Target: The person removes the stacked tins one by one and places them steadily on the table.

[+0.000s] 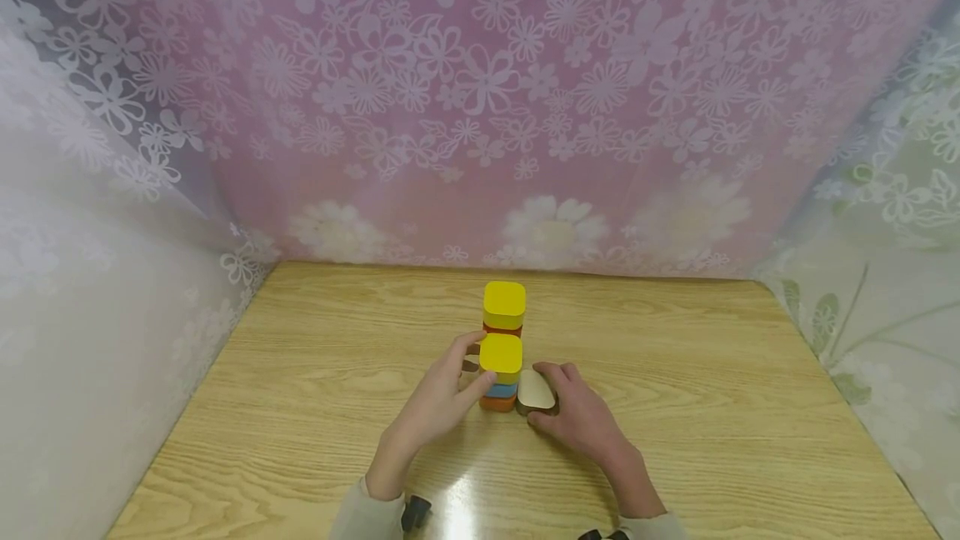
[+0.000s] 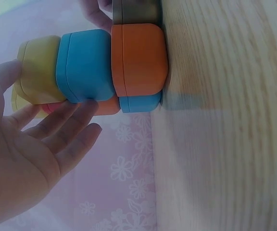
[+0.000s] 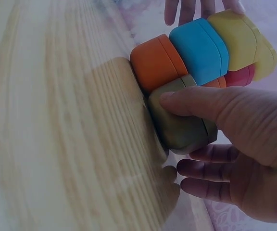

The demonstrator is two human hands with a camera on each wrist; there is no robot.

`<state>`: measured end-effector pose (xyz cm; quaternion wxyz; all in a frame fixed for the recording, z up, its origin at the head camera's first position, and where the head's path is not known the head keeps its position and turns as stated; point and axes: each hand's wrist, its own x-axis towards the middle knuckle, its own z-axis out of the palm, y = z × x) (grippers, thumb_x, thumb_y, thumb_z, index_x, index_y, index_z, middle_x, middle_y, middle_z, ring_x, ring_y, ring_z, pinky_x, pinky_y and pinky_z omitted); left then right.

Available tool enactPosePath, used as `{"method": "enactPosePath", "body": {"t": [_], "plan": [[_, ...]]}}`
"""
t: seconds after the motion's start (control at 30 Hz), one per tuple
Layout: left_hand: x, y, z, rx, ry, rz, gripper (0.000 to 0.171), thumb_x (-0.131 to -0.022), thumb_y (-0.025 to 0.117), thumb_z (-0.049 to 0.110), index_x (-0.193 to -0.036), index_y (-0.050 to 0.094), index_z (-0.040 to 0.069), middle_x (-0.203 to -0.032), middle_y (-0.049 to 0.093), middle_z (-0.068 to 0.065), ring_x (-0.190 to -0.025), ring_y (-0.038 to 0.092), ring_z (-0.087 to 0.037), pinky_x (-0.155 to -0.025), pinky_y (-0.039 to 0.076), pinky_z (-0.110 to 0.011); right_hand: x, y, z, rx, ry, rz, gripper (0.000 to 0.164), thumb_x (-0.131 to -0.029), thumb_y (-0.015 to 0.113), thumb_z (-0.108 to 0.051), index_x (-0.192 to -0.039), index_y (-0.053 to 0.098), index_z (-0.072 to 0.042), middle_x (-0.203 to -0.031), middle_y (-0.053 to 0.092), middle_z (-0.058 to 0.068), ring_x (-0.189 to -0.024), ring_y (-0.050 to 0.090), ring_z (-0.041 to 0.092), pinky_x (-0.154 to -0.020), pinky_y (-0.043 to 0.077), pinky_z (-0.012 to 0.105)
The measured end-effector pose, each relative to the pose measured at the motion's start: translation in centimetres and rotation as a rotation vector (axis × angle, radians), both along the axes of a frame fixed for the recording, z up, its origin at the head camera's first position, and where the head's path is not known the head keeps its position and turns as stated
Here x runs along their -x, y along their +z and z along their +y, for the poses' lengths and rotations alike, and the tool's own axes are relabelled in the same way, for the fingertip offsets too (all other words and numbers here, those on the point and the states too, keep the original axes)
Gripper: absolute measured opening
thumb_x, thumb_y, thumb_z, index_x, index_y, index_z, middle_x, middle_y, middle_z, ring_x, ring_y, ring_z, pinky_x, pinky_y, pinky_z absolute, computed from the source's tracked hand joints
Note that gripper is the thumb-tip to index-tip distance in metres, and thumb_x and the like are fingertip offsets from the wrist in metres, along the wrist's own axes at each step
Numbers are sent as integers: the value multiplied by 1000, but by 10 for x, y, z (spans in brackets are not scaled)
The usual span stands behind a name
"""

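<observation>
Rounded little lidded boxes form two stacks, one behind the other. The front stack has a yellow box [image 1: 501,355] on top, a blue box [image 2: 85,65] in the middle and an orange box [image 2: 141,60] at the bottom. My left hand [image 1: 438,394] pinches the top yellow box between thumb and index finger, its other fingers spread along the stack's side. On the table right beside the orange box stands a gold box [image 3: 179,120] with a pale top. The thumb and fingers of my right hand [image 1: 581,411] grip that gold box from both sides.
Behind the front stack rises the taller one: another yellow box [image 1: 505,300] above red, orange and blue boxes [image 2: 141,103]. Both stand on a wood-grain table [image 1: 337,340]. Floral curtains [image 1: 480,90] hang at the back and both sides.
</observation>
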<state>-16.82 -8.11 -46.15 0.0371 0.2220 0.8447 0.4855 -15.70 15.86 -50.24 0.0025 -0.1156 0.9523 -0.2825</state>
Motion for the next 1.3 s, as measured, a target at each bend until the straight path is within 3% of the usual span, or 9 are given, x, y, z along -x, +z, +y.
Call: {"method": "enactPosePath", "body": {"t": [0.67, 1.03, 1.3], "plan": [[0, 1, 0, -5, -4, 0, 65, -101, 54, 44, -153, 31, 12, -135, 54, -10, -118, 57, -26, -99, 49, -49, 0, 2, -1, -7, -2, -13, 67, -80, 85, -25, -137, 54, -13, -118, 55, 8, -89, 54, 14, -73, 51, 33], [-1, 0, -1, 8, -6, 14, 64, -101, 55, 44, -153, 31, 17, -136, 54, -8, -116, 58, -24, -97, 51, -44, -3, 8, -1, 13, -12, -41, 83, -77, 86, -30, -147, 43, -13, -134, 52, 14, -108, 59, 25, -87, 55, 46], [-1, -1, -1, 14, -9, 31, 63, -101, 55, 43, -154, 30, 19, -138, 53, -9, -115, 58, -25, -94, 52, -46, -9, 25, -1, 112, 10, 17, 88, -79, 86, -29, -150, 37, -15, -142, 46, 12, -122, 53, 31, -95, 52, 51]]}}
